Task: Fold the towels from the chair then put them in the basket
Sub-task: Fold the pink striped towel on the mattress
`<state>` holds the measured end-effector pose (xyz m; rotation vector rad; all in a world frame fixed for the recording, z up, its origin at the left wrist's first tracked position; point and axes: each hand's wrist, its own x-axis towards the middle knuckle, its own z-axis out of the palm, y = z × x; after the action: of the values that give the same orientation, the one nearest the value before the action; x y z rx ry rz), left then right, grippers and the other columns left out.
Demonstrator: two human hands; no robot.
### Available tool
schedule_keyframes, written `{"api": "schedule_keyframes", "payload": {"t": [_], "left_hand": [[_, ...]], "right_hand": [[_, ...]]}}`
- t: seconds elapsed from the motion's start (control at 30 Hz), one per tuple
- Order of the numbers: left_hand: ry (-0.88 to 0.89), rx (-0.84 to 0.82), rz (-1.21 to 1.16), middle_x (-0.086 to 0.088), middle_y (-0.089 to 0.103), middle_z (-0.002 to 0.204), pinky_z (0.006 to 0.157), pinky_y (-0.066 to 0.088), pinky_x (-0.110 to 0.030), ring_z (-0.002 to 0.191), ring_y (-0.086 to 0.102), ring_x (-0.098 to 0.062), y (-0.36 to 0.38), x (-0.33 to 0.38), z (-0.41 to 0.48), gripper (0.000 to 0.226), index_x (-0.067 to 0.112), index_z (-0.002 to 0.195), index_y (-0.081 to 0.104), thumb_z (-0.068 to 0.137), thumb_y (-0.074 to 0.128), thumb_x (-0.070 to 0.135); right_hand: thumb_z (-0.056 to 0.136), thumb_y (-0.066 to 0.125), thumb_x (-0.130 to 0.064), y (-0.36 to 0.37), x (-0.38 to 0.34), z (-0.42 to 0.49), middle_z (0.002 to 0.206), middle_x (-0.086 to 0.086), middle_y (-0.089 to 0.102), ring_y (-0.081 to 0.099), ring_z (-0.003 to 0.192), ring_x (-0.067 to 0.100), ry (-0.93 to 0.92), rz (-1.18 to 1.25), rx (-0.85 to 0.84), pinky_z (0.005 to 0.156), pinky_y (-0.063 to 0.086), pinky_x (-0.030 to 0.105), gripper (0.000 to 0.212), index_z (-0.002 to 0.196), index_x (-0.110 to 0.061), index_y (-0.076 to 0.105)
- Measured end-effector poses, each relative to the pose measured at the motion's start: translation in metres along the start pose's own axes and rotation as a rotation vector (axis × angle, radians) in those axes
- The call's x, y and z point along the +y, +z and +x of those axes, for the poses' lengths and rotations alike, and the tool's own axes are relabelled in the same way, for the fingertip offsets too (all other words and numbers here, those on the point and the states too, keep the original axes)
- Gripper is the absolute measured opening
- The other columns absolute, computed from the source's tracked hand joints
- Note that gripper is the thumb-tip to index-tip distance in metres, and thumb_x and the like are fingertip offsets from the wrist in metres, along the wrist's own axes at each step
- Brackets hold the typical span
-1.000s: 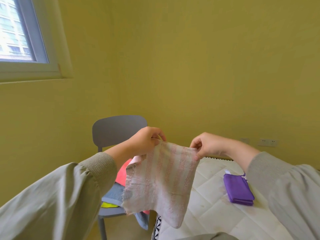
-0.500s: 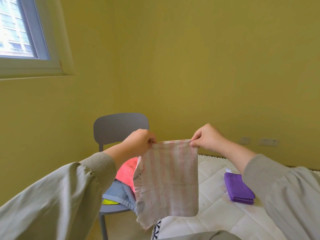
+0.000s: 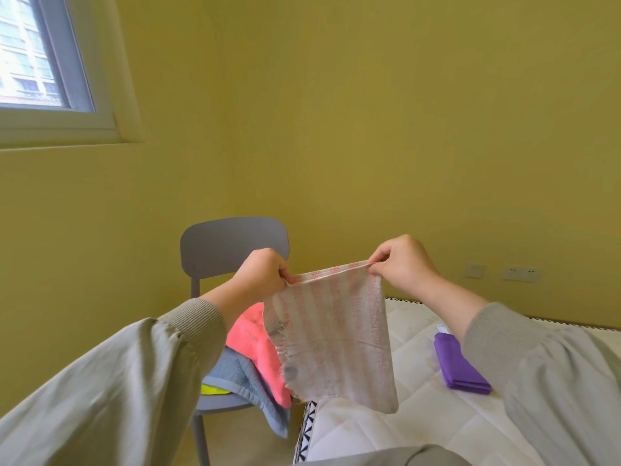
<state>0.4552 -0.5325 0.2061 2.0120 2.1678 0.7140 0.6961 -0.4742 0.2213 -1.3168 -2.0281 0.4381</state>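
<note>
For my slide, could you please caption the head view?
The left hand and right hand hold a striped towel up before the grey chair.

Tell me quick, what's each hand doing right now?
Left hand: pinching one top corner of the pink striped towel.
Right hand: pinching the other top corner, so the towel hangs in the air between them.

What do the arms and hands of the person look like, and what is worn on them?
The left sleeve and the right sleeve are of loose, puffy, pale grey-green fabric, each ending in a ribbed knit cuff. The left hand and the right hand are bare: no gloves, rings or watch show.
</note>
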Motion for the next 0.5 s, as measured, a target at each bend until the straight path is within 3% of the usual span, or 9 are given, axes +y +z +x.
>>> {"api": "schedule_keyframes", "payload": {"t": [0.13,0.5], "left_hand": [[-0.035,-0.032,-0.032,-0.001,0.073,0.09,0.066,0.047,-0.021,0.074,0.059,-0.013,0.003,-0.006,0.0,0.018,0.013,0.089,0.078,0.079,0.066,0.003],[-0.008,-0.064,-0.088,0.002,0.073,0.087,0.063,0.046,-0.018,0.071,0.059,-0.007,0.005,-0.008,-0.002,0.01,0.014,0.086,0.079,0.082,0.07,0.016]], "right_hand": [[0.073,0.075,-0.004,0.0,0.0,0.0,0.061,-0.013,0.061,0.056,0.063,0.002,-0.022,0.007,-0.002,0.062,0.041,0.019,0.018,0.065,-0.02,0.072],[0.075,0.073,-0.005,-0.001,0.006,0.001,0.062,-0.013,0.061,0.058,0.067,0.007,-0.032,-0.012,0.007,0.068,0.042,0.021,0.012,0.07,-0.016,0.074]]}}
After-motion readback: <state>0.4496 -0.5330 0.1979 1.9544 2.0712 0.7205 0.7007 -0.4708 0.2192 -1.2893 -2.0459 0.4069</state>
